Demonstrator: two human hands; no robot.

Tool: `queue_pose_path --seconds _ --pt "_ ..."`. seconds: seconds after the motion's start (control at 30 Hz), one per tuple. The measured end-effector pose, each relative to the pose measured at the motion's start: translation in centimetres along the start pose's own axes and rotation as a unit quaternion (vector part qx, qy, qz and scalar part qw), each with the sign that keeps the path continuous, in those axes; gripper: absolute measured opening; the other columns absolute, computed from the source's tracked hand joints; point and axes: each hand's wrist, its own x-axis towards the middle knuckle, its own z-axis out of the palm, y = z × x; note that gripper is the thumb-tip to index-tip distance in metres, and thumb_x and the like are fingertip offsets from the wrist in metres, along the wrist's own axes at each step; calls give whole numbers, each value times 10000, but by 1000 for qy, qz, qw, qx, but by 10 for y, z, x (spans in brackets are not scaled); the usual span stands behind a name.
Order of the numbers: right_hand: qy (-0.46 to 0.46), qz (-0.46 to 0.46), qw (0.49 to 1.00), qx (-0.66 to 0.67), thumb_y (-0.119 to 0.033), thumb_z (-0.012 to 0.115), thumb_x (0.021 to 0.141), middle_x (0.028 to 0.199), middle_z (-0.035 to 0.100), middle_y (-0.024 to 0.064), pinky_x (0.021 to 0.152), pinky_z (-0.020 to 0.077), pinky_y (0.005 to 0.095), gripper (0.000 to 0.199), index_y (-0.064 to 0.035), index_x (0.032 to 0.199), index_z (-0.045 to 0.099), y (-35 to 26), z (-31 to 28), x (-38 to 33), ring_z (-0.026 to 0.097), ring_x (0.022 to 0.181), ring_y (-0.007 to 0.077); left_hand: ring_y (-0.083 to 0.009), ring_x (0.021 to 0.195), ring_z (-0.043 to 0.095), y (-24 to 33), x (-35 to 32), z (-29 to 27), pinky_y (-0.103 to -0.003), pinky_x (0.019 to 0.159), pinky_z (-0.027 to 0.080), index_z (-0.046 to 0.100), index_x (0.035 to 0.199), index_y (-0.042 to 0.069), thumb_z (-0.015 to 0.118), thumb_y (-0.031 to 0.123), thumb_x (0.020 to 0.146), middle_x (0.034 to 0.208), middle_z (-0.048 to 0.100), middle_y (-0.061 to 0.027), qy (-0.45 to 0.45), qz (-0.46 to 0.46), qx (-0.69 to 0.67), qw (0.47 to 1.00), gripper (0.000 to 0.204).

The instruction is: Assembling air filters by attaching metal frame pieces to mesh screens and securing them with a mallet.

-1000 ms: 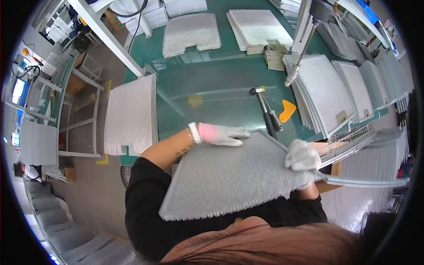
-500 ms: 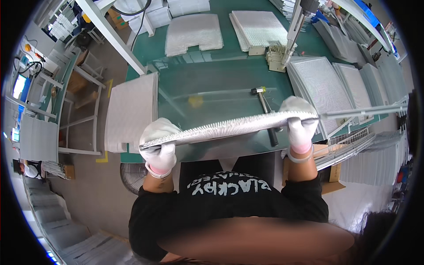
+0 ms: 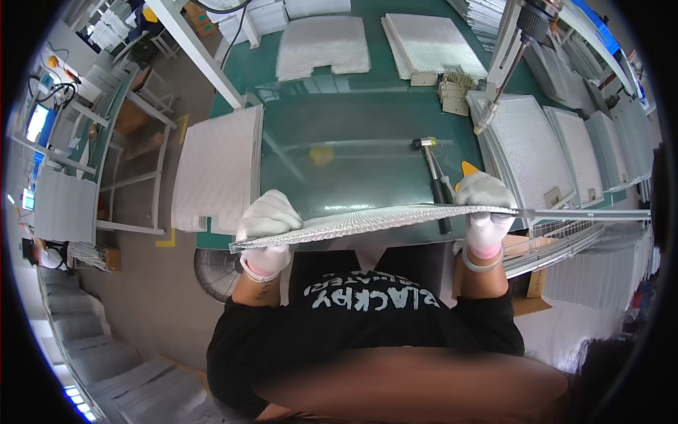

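Note:
Between my two gloved hands a thin silvery ridged panel [image 3: 374, 221] is held almost edge-on above the table's near edge. Its left end is gripped by my left hand [image 3: 267, 220], fingers over the top and closed. My right hand [image 3: 486, 201] closes on the right end in the same way. Just beyond the panel lies a hammer [image 3: 431, 169] with a dark handle, whose lower part passes behind the panel. A yellow-orange piece [image 3: 468, 168] pokes out beside my right hand, mostly hidden by it.
Stacks of silvery panels stand on the green table [image 3: 339, 155]: a left stack [image 3: 215, 169], a notched one [image 3: 323, 44], a far one [image 3: 431, 42] and a right one [image 3: 519, 141]. Small beige metal parts [image 3: 455, 92] sit near a hanging driver tool [image 3: 533, 25]. A floor fan [image 3: 217, 272] stands lower left.
The panel and both hands sit slightly lower, and the panel looks flatter. The yellow-orange piece now shows beside my right hand. The whole view has shifted a little.

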Motion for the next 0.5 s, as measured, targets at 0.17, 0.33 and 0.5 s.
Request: queue_pose_path --seconds 0.17,0.33,0.5 --pt "45 30 998 -29 -230 729 833 670 643 107 617 471 311 280 -3 706 625 0 -3 -4 609 643 228 -172 521 498 -8 3 0 -310 540 367 498 715 60 641 235 896 592 540 -54 -18 16 4 1000 290" --pt "325 -28 945 -37 -27 847 676 1089 622 169 763 501 268 1147 -91 1536 91 10 27 5 605 892 174 -140 725 523 -27 -4 -3 -321 675 436 553 878 24 569 50 874 891 590 -76 51 -13 3 999 31" --pt "197 0 978 -74 -35 813 724 1085 624 159 690 477 254 1115 -128 1535 55 12 3 12 599 834 138 -60 793 508 -47 6 -2 -220 721 420 575 1018 -20 527 -27 839 901 572 0 97 -144 -12 985 186"
